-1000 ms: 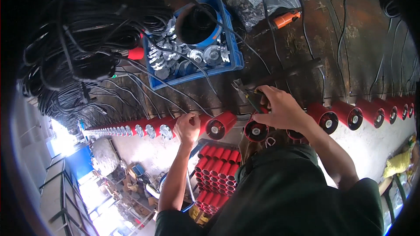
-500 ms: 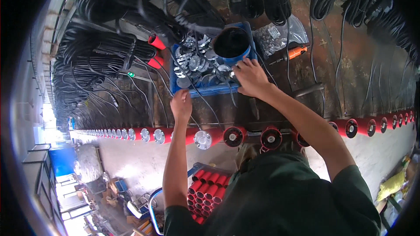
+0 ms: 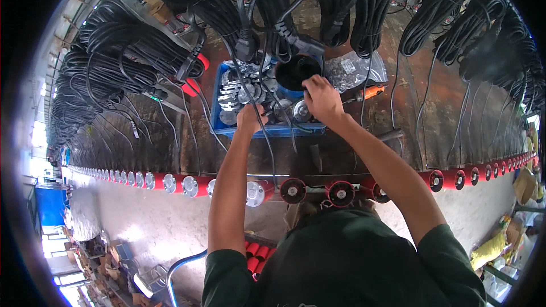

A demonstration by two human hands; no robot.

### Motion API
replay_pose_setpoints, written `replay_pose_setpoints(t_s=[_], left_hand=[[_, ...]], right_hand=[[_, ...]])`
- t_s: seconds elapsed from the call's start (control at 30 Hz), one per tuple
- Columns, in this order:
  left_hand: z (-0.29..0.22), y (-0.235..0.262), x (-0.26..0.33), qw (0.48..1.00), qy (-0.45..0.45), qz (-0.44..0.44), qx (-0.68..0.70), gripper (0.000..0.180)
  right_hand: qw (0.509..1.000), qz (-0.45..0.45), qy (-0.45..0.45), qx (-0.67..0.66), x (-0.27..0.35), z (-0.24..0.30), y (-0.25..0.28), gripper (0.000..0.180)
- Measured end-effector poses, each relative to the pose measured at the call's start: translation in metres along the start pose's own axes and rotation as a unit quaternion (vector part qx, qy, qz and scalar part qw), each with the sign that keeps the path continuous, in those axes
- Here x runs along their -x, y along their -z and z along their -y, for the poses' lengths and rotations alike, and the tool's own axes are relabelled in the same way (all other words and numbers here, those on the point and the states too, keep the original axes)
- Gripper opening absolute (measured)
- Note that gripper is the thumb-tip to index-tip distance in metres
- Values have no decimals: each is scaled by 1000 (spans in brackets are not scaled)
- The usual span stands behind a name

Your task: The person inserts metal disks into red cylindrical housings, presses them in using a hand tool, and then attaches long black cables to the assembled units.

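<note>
A blue crate (image 3: 273, 132) on the bench holds many round silver metal caps (image 3: 231, 95) and a round blue tub (image 3: 300, 71) with a dark inside. My left hand (image 3: 251, 118) is over the crate's front edge, beside the caps, its fingers curled together; what they hold, if anything, is hidden. At the tub's near right rim is my right hand (image 3: 324, 100), its fingertips bent inward and closed; I cannot see anything between them. Along the bench's front edge lie red tubes; the nearest have dark open-looking ends (image 3: 293, 191), while one to the left wears a silver cap (image 3: 255, 193).
Thick coils of black cable (image 3: 372, 14) hang above the bench, their loose ends trailing across the crate. Right of it lie a clear plastic bag of small parts (image 3: 355, 70), an orange-handled tool (image 3: 372, 91) and a hammer-like tool (image 3: 389, 135). More red tubes (image 3: 259, 252) are stacked below.
The view has shifted. My left hand has moved from the crate's front left corner rightward along its front edge. My right hand has moved from beside the tub to its near rim.
</note>
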State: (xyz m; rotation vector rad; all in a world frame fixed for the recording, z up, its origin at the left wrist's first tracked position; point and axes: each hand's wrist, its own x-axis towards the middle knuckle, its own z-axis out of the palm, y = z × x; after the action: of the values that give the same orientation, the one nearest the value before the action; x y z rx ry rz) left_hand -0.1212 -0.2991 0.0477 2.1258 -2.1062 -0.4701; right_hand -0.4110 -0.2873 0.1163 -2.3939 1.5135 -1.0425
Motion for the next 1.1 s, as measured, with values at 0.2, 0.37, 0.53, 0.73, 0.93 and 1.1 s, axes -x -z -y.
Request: replay_pose_setpoints(t_s=[0.2,0.37,0.53,0.73,0.93,1.1], left_hand=[[7,59,5,1000,0,9,-11,31],[-9,88,45,983,-72,-111,128,34],[7,72,83,985,-122,-79,93,37],[16,56,96,987,-127,-102,-11,45],[9,59,98,987,-82,-51,-125,81],[14,45,107,979,-54,-190,-57,78]], right_hand=[[972,123,-178,94,-63,-10,-22,19],[949,147,-265,87,-86,-14,-8,21],[943,197,-269,25,-98,-13,-6,24],[947,209,-243,13,-94,-12,-7,27],[980,97,-156,78,-89,-16,-8,39],[989,130,-22,67,-80,-22,1,36]])
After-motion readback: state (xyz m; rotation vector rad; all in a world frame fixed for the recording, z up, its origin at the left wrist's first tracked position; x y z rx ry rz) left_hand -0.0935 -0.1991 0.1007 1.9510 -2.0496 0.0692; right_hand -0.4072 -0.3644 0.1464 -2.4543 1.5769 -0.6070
